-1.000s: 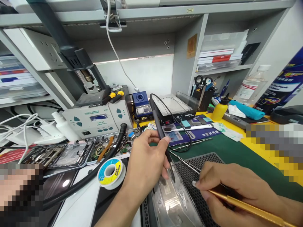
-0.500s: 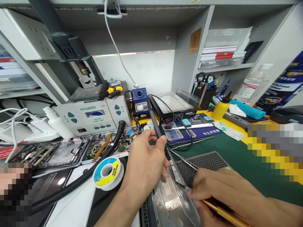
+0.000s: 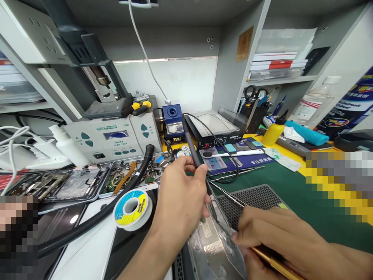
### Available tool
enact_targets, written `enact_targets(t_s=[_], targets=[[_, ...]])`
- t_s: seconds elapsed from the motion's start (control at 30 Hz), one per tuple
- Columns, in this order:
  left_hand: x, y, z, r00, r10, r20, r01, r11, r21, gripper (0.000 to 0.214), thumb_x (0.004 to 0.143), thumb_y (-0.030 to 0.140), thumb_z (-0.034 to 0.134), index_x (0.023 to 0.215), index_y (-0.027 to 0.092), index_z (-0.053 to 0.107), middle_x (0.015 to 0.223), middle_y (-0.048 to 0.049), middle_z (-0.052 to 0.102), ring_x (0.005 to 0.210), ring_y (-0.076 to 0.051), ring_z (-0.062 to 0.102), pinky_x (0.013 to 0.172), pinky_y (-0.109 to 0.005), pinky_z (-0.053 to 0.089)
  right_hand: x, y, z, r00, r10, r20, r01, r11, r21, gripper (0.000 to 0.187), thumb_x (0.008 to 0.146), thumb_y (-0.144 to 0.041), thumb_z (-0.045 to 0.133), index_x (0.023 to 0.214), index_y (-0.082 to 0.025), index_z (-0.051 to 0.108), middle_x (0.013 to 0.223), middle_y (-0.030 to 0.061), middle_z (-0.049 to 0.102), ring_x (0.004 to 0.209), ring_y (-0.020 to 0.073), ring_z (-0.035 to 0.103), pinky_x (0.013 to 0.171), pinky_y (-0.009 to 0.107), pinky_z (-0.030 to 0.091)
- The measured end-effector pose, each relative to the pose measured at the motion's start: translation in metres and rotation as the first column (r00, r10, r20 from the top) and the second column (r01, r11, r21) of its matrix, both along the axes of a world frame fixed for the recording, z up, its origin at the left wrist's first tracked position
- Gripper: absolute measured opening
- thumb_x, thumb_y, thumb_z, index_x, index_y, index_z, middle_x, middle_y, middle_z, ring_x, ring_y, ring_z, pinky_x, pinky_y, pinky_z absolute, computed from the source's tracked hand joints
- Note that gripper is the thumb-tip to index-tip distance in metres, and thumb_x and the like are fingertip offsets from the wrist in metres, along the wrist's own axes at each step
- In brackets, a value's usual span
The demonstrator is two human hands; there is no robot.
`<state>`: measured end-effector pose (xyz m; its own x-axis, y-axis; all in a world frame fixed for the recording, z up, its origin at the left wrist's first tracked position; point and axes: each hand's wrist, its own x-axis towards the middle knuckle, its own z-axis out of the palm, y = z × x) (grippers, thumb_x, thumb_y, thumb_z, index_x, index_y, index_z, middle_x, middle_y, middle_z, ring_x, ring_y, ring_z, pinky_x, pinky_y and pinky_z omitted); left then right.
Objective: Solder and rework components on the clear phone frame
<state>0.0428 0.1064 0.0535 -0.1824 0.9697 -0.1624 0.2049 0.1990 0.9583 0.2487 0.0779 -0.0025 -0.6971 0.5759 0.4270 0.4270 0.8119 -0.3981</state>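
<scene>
Two hands meet over a metal plate [image 3: 212, 238] toward the bench's [image 3: 309, 202] near edge. The left hand's [image 3: 182, 194] fingers grip a black tool [image 3: 190, 144]; the right hand's [image 3: 276, 241] hold a gold tool [image 3: 266, 256], apparently pinching clear film [image 3: 236, 254] too. Judging by its raised right side, the film is partly off; how much remains attached, I cannot tell.

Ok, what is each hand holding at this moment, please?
Left hand: closed around the dark pen-shaped tool.
Right hand: closed, holding the gold tool, fingertips at clear film.
</scene>
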Motion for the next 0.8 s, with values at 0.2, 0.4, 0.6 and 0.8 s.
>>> enact_targets(t_s=[0.2,0.4,0.6,0.8], targets=[[-0.0002,-0.0007,0.0001,1.000,-0.002,-0.019,0.002,1.000,-0.012,0.006,0.102,0.024,0.061,0.100,0.019,0.060,0.043,0.0074,0.061,0.028,-0.009,0.054,0.037,-0.015,0.043,-0.0031,-0.0016,0.0012,1.000,-0.012,0.007,0.012,1.000,0.023,0.029,0.084,-0.001,0.049,0.094,-0.027,0.056,0.081,-0.0058,0.068,0.066,0.0128,0.064,0.063,0.028,0.046],[-0.0012,-0.0003,-0.0015,0.999,-0.008,-0.041,0.008,1.000,-0.012,0.008,0.102,0.025,0.060,0.100,0.018,0.063,0.044,0.0069,0.061,0.028,-0.009,0.054,0.036,-0.015,0.041,-0.0022,-0.0037,0.0009,0.999,-0.032,-0.008,0.032,0.999,0.031,0.030,0.084,0.000,0.047,0.091,-0.028,0.056,0.077,-0.0069,0.067,0.064,0.0120,0.064,0.062,0.028,0.045],[-0.0009,0.0006,-0.0018,0.998,-0.012,-0.054,0.011,1.000,-0.013,0.009,0.102,0.024,0.059,0.099,0.017,0.063,0.044,0.0065,0.061,0.029,-0.009,0.055,0.038,-0.015,0.043,-0.0001,-0.0014,0.0010,0.999,-0.033,0.012,0.033,0.999,-0.004,0.029,0.084,0.000,0.049,0.090,-0.027,0.056,0.081,-0.0057,0.069,0.068,0.0127,0.066,0.065,0.029,0.047],[-0.0012,0.0013,-0.0024,0.997,-0.015,-0.069,0.014,1.000,-0.025,0.011,0.103,0.024,0.058,0.095,0.018,0.062,0.043,0.0071,0.060,0.028,-0.008,0.054,0.036,-0.014,0.041,-0.0042,-0.0042,0.0023,1.000,-0.019,-0.016,0.020,0.996,0.081,0.026,0.084,-0.002,0.046,0.087,-0.026,0.058,0.077,-0.0044,0.069,0.064,0.0119,0.066,0.060,0.028,0.048]])
